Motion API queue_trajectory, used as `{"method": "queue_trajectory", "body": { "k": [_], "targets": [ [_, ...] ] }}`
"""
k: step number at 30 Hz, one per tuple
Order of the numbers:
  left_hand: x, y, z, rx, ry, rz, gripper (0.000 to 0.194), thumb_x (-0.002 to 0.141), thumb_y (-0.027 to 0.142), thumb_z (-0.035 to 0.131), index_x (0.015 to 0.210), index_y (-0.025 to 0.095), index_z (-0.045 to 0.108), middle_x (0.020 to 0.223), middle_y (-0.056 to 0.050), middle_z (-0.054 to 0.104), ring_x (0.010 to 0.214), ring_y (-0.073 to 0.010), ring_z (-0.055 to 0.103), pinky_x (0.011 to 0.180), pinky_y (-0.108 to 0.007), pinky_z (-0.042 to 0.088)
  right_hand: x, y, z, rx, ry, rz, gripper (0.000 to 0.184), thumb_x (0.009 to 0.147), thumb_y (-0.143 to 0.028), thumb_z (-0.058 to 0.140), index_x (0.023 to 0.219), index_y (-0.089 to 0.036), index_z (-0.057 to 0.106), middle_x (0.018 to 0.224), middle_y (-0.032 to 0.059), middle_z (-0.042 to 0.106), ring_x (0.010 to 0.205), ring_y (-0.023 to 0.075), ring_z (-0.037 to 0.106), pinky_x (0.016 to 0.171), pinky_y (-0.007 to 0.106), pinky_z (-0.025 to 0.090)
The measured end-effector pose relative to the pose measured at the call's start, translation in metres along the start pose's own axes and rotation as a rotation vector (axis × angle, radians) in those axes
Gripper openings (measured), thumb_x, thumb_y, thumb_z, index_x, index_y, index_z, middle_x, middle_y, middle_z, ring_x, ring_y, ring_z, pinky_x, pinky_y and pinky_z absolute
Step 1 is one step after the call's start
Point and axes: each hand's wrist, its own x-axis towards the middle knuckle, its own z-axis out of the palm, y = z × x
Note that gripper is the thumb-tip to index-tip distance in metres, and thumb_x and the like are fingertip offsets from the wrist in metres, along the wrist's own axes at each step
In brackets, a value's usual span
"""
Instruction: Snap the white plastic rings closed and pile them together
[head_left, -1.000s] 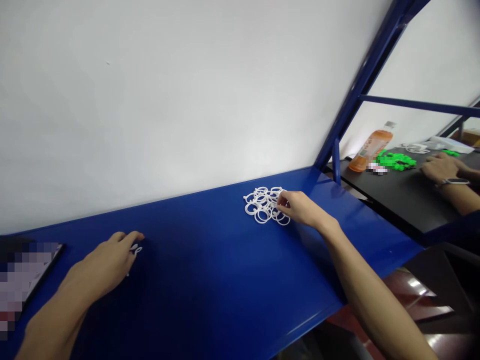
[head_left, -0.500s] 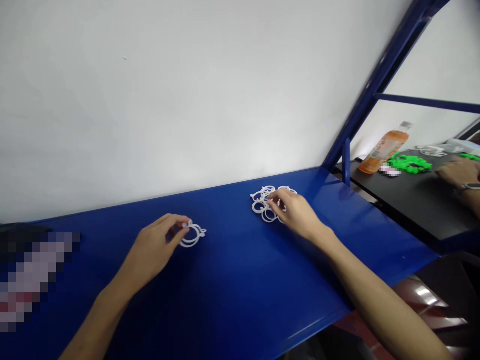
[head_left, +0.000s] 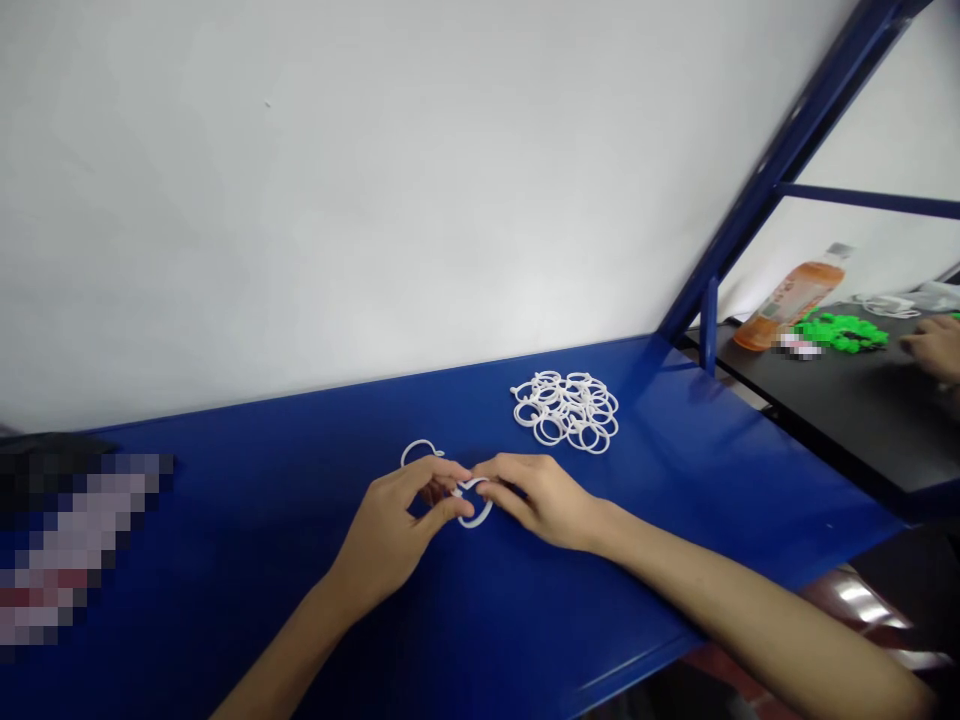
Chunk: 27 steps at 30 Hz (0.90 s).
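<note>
Both hands meet over the blue table (head_left: pixel 300 420), pinching a white plastic ring (head_left: pixel 475 521), which looks like a curtain ring with a small eyelet. My left hand (head_left: pixel 394 525) grips its left side between thumb and fingers. On the upper right, the thumb and fingertips of my right hand (head_left: pixel 540 500) close on the same ring. A second white ring (head_left: pixel 417 442) shows just behind my left fingers, partly covered; whether it is held or lies on the table I cannot tell. Farther back on the right lies a pile of similar white rings (head_left: pixel 566 410).
A pixelated item (head_left: pixel 90 540) and dark material lie at the left. At right, beyond a blue metal frame (head_left: pixel 757 190), a black table (head_left: pixel 832 400) holds an orange drink bottle (head_left: pixel 795 300), green pieces (head_left: pixel 844 332) and another person's hand (head_left: pixel 934 345).
My right hand has left the ring pile and moved left and nearer, meeting my left hand. My left hand has shifted right. Both now grip a ring, and the pile is uncovered.
</note>
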Motion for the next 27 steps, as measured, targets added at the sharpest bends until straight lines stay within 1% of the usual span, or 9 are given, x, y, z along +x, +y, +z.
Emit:
{"method": "queue_trajectory", "body": {
  "k": [3, 6, 9, 14, 17, 19, 22, 24, 27],
  "targets": [
    [-0.002, 0.0, 0.003, 0.001, -0.019, 0.05, 0.009, 0.082, 0.033, 0.069, 0.077, 0.027, 0.071, 0.071, 0.005, 0.068, 0.064, -0.0123, 0.062, 0.062, -0.024, 0.051, -0.001, 0.0, 0.0, -0.1, -0.062, -0.078, 0.028, 0.107, -0.027, 0.039, 0.115, -0.015, 0.064, 0.091, 0.0064, 0.068, 0.079, 0.0152, 0.063, 0.073, 0.027, 0.052],
    [-0.004, -0.001, 0.006, -0.004, -0.018, 0.109, 0.013, 0.085, 0.028, 0.066, 0.072, 0.026, 0.069, 0.072, 0.005, 0.069, 0.066, -0.0116, 0.063, 0.067, -0.024, 0.051, -0.004, -0.002, 0.0, -0.201, -0.097, -0.153, 0.035, 0.108, -0.026, 0.034, 0.113, -0.012, 0.065, 0.084, 0.0065, 0.065, 0.072, 0.0156, 0.058, 0.067, 0.027, 0.049],
    [-0.005, -0.003, 0.007, -0.001, -0.026, 0.155, 0.019, 0.088, 0.025, 0.062, 0.07, 0.025, 0.068, 0.072, 0.005, 0.069, 0.067, -0.0113, 0.064, 0.068, -0.023, 0.051, -0.006, -0.001, 0.0, -0.281, -0.102, -0.224, 0.038, 0.109, -0.025, 0.03, 0.114, -0.01, 0.064, 0.084, 0.0083, 0.065, 0.073, 0.0168, 0.057, 0.067, 0.029, 0.048],
    [-0.006, -0.005, 0.008, 0.016, -0.039, 0.209, 0.022, 0.089, 0.023, 0.061, 0.068, 0.024, 0.067, 0.069, 0.005, 0.067, 0.063, -0.0099, 0.063, 0.063, -0.021, 0.049, -0.009, 0.004, 0.001, -0.415, -0.172, -0.286, 0.03, 0.105, -0.016, 0.033, 0.116, -0.011, 0.061, 0.087, 0.0085, 0.066, 0.075, 0.0179, 0.057, 0.068, 0.031, 0.047],
    [-0.007, -0.008, 0.011, 0.015, -0.038, 0.25, 0.023, 0.09, 0.023, 0.06, 0.068, 0.023, 0.066, 0.068, 0.006, 0.067, 0.062, -0.009, 0.063, 0.063, -0.021, 0.048, -0.009, 0.006, 0.002, -0.494, -0.209, -0.287, 0.025, 0.103, -0.014, 0.038, 0.111, -0.01, 0.062, 0.085, 0.0075, 0.065, 0.073, 0.0177, 0.055, 0.066, 0.03, 0.045],
    [-0.008, -0.01, 0.013, 0.027, -0.035, 0.255, 0.024, 0.091, 0.024, 0.059, 0.068, 0.023, 0.065, 0.068, 0.006, 0.067, 0.062, -0.0087, 0.063, 0.062, -0.02, 0.048, -0.008, 0.007, 0.003, -0.515, -0.209, -0.28, 0.024, 0.103, -0.014, 0.04, 0.111, -0.01, 0.062, 0.084, 0.0068, 0.065, 0.073, 0.0173, 0.055, 0.065, 0.03, 0.045],
    [-0.006, -0.016, 0.012, 0.066, -0.014, 0.22, 0.019, 0.092, 0.03, 0.061, 0.075, 0.025, 0.068, 0.07, 0.006, 0.068, 0.064, -0.0098, 0.064, 0.062, -0.021, 0.049, -0.003, 0.01, 0.002, -0.494, -0.164, -0.273, 0.026, 0.104, -0.017, 0.042, 0.119, -0.011, 0.062, 0.087, 0.0064, 0.067, 0.075, 0.0167, 0.057, 0.066, 0.028, 0.046],
    [-0.002, -0.022, 0.009, 0.112, -0.001, 0.179, 0.013, 0.091, 0.037, 0.062, 0.088, 0.028, 0.071, 0.077, 0.006, 0.07, 0.068, -0.0116, 0.065, 0.065, -0.022, 0.051, 0.0, 0.015, -0.004, -0.455, -0.104, -0.231, 0.028, 0.105, -0.021, 0.043, 0.124, -0.013, 0.062, 0.092, 0.0069, 0.068, 0.078, 0.0159, 0.06, 0.068, 0.027, 0.047],
    [0.004, -0.035, 0.002, 0.257, 0.034, 0.126, 0.028, 0.092, 0.048, 0.059, 0.112, 0.031, 0.069, 0.096, 0.002, 0.072, 0.083, -0.016, 0.067, 0.077, -0.029, 0.055, 0.001, 0.031, -0.026, -0.455, 0.025, -0.067, 0.028, 0.104, -0.02, 0.046, 0.124, -0.016, 0.065, 0.103, 0.0083, 0.067, 0.086, 0.0152, 0.063, 0.073, 0.025, 0.05]
  ]
}}
